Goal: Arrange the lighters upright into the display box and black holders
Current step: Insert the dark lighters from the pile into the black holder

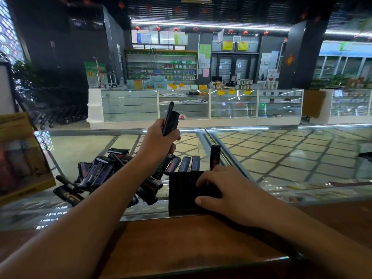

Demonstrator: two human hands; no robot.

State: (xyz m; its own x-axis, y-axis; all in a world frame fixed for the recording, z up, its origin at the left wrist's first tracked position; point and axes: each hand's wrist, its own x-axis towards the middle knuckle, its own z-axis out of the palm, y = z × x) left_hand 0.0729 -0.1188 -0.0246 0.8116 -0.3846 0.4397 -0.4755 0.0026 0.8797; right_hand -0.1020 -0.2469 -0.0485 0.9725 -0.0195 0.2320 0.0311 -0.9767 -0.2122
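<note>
A person stands at a glass counter. Their left hand, raised above it, grasps two dark lighters held upright together. Their right hand rests with fingers spread and relaxed on top of one black holder at the near edge of the glass. One lighter stands upright at the holder's far right corner. A loose pile of lighters, too tangled to count, lies to the left. One yellow display box sits far left.
</note>
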